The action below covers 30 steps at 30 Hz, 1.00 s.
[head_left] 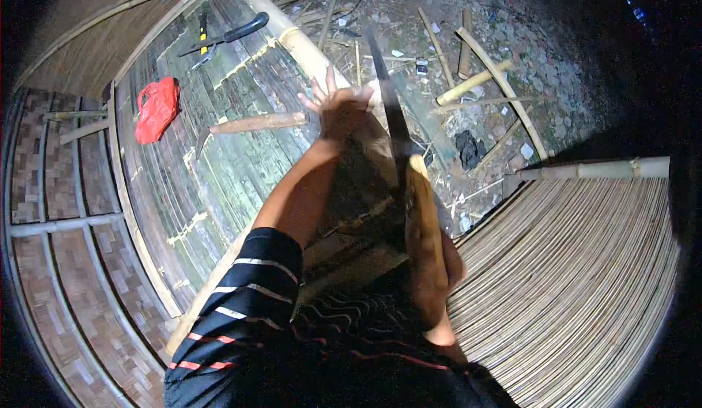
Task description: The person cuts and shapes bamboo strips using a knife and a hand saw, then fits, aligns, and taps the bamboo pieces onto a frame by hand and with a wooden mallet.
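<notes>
My right hand [439, 265], low in the head view and partly blurred, is wrapped around the long wooden handle [424, 203] of a machete [391, 101]. The dark blade points up and away, just right of my other hand. My left hand [340, 108] has its fingers spread over the light bamboo pole [303, 50] along the platform's edge. Whether something lies under its palm is hidden. Close to its left lies a tool with a wooden handle [259, 122] and a narrow dark end.
The bamboo platform [248, 159] holds a red plastic bag [157, 110], a black-handled tool [245, 28] and a yellow-and-black tool [203, 39]. Bamboo pieces [475, 82] and a black crumpled item [469, 149] litter the ground. A slatted surface [570, 276] spreads at right.
</notes>
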Each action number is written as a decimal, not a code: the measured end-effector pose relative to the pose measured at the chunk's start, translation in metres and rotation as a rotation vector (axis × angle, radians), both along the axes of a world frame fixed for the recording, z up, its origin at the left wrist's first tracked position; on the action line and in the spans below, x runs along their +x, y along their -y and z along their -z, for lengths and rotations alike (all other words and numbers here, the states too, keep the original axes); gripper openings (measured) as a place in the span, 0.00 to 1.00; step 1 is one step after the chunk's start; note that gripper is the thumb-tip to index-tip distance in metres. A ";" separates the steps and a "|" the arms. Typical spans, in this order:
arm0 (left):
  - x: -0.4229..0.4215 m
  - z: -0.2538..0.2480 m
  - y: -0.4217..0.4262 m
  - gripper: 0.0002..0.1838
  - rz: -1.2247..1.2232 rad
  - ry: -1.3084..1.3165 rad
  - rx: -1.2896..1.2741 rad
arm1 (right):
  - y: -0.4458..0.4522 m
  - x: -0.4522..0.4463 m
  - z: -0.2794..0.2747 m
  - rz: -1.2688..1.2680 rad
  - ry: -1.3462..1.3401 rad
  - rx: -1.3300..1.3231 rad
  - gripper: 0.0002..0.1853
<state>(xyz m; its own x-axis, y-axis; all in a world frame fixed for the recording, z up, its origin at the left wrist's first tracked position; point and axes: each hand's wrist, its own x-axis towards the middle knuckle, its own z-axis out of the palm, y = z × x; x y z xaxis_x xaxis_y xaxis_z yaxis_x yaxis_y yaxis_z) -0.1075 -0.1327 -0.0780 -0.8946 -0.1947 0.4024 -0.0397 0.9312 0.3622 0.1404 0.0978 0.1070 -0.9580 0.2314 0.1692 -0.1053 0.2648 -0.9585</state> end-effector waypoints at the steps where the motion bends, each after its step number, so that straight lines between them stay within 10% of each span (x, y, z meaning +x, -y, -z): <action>1: -0.001 0.006 0.003 0.26 0.003 -0.021 -0.047 | 0.001 -0.001 -0.004 -0.006 0.002 0.003 0.13; 6: -0.009 0.022 -0.001 0.32 -0.034 -0.213 -0.115 | 0.022 -0.069 0.018 0.007 0.094 -0.172 0.14; 8: 0.000 -0.027 -0.004 0.33 -0.071 0.250 0.027 | 0.033 -0.090 0.011 -0.151 -0.149 -0.026 0.13; 9: 0.000 -0.010 -0.002 0.33 -0.058 0.139 -0.002 | 0.017 -0.071 0.030 -0.126 -0.214 0.297 0.15; 11: -0.022 0.038 -0.001 0.32 -0.111 -0.065 -0.142 | 0.012 -0.013 0.023 -0.019 -0.075 -0.323 0.15; 14: -0.012 0.037 0.010 0.31 -0.185 -0.320 -0.561 | -0.001 -0.005 0.011 -0.023 -0.074 0.003 0.18; 21: -0.005 0.009 -0.010 0.29 -0.091 0.065 -0.031 | 0.023 -0.064 0.010 -0.062 -0.080 -0.075 0.12; 23: -0.010 0.023 -0.002 0.29 -0.112 -0.094 -0.204 | -0.001 -0.011 0.014 0.010 -0.119 0.278 0.13; 26: -0.018 0.040 0.011 0.31 -0.114 -0.380 -0.457 | 0.008 -0.018 0.013 0.011 -0.127 -0.038 0.14; 30: -0.007 0.006 -0.004 0.31 -0.087 0.207 0.004 | 0.040 -0.094 -0.017 -0.092 0.157 -0.220 0.12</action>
